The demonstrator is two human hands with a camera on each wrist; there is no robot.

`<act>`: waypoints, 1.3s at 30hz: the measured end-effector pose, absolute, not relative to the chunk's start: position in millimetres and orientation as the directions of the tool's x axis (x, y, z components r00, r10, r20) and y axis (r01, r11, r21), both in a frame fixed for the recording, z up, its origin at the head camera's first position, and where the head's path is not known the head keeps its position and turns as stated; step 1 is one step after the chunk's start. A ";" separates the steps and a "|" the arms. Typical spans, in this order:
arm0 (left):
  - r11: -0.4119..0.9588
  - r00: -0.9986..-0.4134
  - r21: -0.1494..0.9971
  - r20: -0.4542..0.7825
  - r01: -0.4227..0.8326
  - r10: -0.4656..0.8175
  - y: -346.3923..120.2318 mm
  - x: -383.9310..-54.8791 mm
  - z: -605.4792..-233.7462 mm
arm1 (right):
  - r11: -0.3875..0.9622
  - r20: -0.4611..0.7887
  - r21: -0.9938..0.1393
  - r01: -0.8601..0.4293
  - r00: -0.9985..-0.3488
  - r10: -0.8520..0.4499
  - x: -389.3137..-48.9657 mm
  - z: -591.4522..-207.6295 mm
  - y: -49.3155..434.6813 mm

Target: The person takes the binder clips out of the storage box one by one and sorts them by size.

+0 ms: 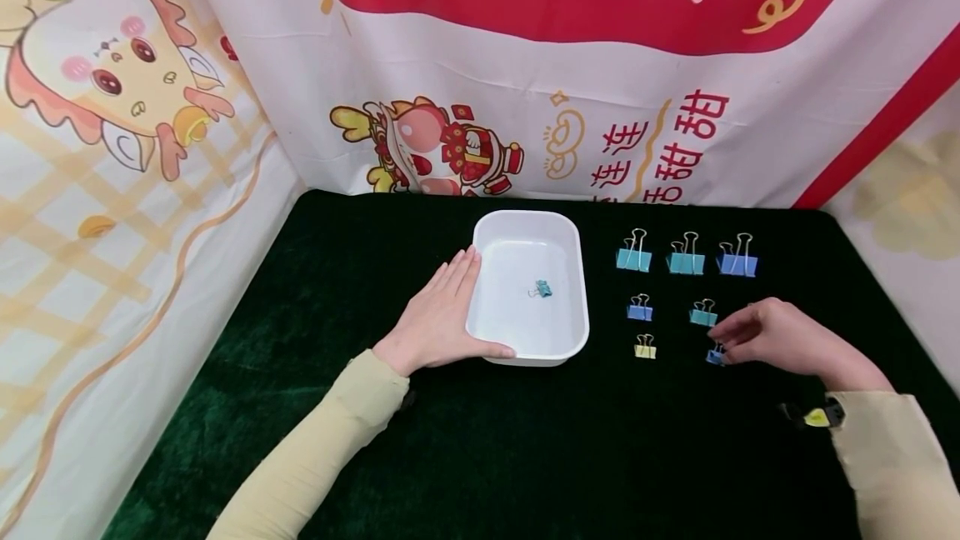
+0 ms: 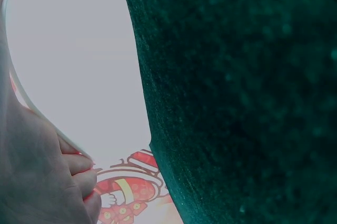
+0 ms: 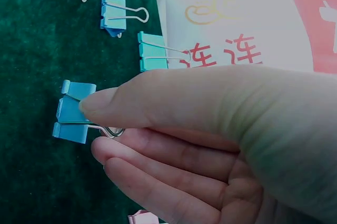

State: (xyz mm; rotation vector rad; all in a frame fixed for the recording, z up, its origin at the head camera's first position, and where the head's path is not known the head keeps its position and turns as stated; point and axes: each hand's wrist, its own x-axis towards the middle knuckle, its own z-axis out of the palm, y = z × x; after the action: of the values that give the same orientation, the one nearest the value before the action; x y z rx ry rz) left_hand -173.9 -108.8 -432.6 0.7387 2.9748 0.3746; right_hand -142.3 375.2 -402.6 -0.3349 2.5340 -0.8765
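Observation:
My right hand [image 1: 776, 336] pinches a small blue binder clip [image 3: 73, 112] by its wire handles, thumb above and fingers beneath. Just behind it sits a small teal binder clip [image 1: 703, 314]. My left hand [image 1: 438, 315] rests against the left side of a white plastic tray [image 1: 582, 307], fingers straight along the rim and thumb across the near corner. One small teal binder clip [image 1: 543, 288] lies inside the tray. In the left wrist view, the left hand's fingers [image 2: 79, 174] lie beside the tray's pale wall.
Right of the tray stand a yellow clip [image 1: 645, 348], a small blue clip [image 1: 640, 309], and a back row with two teal clips [image 1: 633, 257] and a larger blue one [image 1: 738, 263]. Part of a pink object [image 3: 143, 217] shows below the right hand. Dark green cloth [image 1: 600, 457] covers the table.

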 end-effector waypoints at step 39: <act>0.855 -0.882 0.244 0.007 0.458 0.470 -108.7 -173.5 -432.2 | 0.781 0.001 -0.582 -0.227 -0.961 -0.278 -135.9 -363.9 329.7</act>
State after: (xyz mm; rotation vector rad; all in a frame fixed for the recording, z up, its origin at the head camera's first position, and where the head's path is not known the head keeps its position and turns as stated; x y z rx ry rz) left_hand -173.5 -108.7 -432.2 0.7444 2.9745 0.3703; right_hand -135.9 329.7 -363.9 -0.4096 2.8844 -0.9255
